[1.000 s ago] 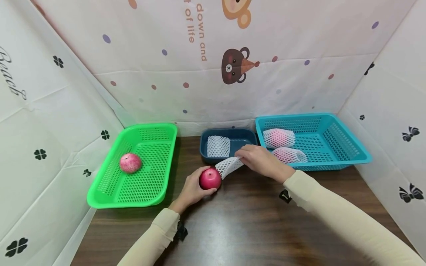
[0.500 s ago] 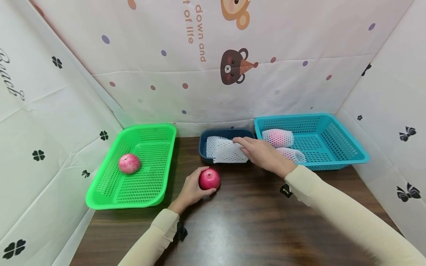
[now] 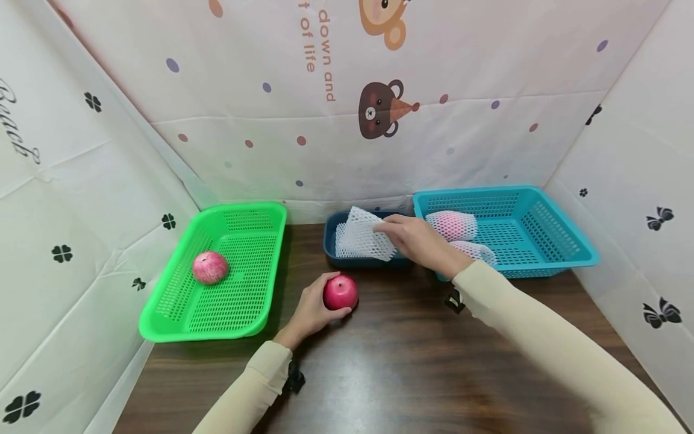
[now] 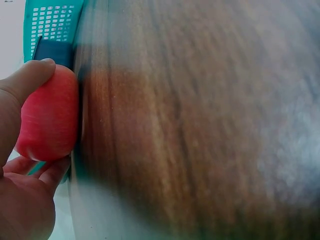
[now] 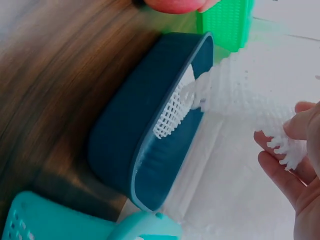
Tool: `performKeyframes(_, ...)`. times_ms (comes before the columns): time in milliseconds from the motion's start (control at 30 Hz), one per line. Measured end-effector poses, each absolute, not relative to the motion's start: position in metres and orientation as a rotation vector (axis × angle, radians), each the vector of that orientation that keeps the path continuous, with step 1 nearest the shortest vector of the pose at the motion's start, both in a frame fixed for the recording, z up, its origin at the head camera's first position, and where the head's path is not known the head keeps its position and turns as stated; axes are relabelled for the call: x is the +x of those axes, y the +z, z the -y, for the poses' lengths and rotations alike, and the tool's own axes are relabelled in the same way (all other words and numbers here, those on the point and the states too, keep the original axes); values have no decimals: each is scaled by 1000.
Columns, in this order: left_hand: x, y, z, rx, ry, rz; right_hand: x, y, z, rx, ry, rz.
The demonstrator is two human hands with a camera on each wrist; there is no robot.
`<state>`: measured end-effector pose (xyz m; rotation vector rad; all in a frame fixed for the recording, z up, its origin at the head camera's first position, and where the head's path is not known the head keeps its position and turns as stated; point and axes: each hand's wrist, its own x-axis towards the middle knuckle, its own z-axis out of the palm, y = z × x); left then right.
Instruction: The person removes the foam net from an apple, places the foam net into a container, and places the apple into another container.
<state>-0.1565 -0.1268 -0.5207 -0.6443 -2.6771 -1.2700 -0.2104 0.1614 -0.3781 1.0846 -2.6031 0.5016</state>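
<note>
My left hand (image 3: pixel 313 308) holds a red apple (image 3: pixel 341 292) on the wooden table, thumb on the near side and fingers around the far left side. In the left wrist view the same apple (image 4: pixel 52 115) rests against the tabletop between thumb and fingers. My right hand (image 3: pixel 416 240) pinches one end of a white foam net sleeve (image 3: pixel 370 236), raised over the small navy bin (image 3: pixel 349 262). Inside the bin lies another white foam net (image 5: pixel 172 112), partly hidden by the raised one in the head view.
A green basket (image 3: pixel 260 289) on the left holds a streaked pink apple (image 3: pixel 210 267). At the right, a blue basket (image 3: pixel 547 265) contains two net-wrapped fruits, a rear one (image 3: pixel 452 225) and a front one (image 3: pixel 477 251) partly behind the right hand. Printed cloth hangs behind and at both sides.
My right hand has drawn the foam net sleeve away from the apple and up over the navy bin, where it now tilts upward. My left hand stays on the apple.
</note>
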Motion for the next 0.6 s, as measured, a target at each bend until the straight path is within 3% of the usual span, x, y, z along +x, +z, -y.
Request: performKeyframes(600,-157,-522,127,-650,-1233,2639,-246,-394,-153,821,492,2788)
